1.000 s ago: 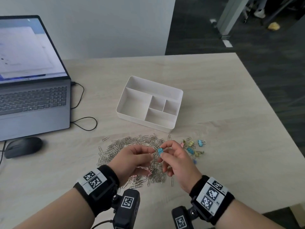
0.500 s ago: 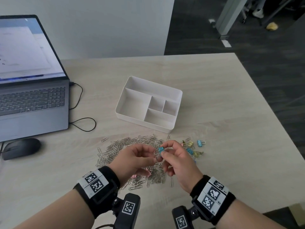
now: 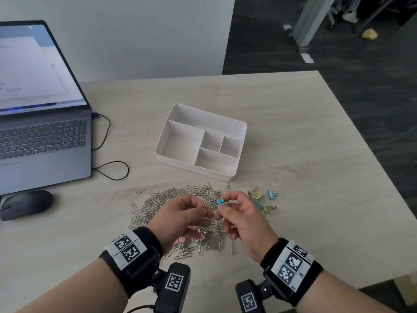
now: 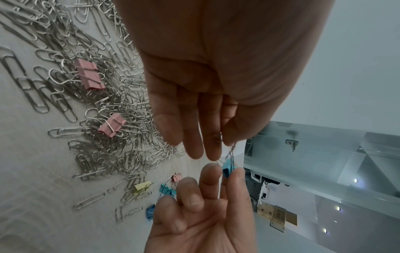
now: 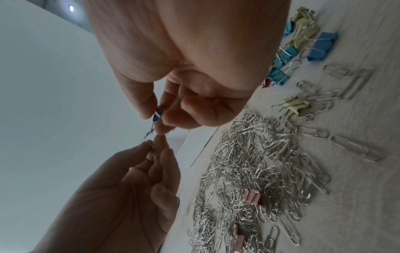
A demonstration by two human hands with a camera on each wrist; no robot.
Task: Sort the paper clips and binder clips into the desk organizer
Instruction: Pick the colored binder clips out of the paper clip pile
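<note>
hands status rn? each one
Left hand: pinching the wire handle of the blue binder clip.
Right hand: pinching that clip's blue body.

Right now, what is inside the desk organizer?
The head view shows bare white floors in every compartment of the desk organizer; no clips inside. Its near wall hides a strip of the front compartments. The paper clips lie heaped on the table.

An office: laptop [image 3: 42,132], mouse [image 3: 26,204] and desk [image 3: 293,154].

laptop [image 3: 42,132] cut off at left, mouse [image 3: 24,204] partly cropped
</note>
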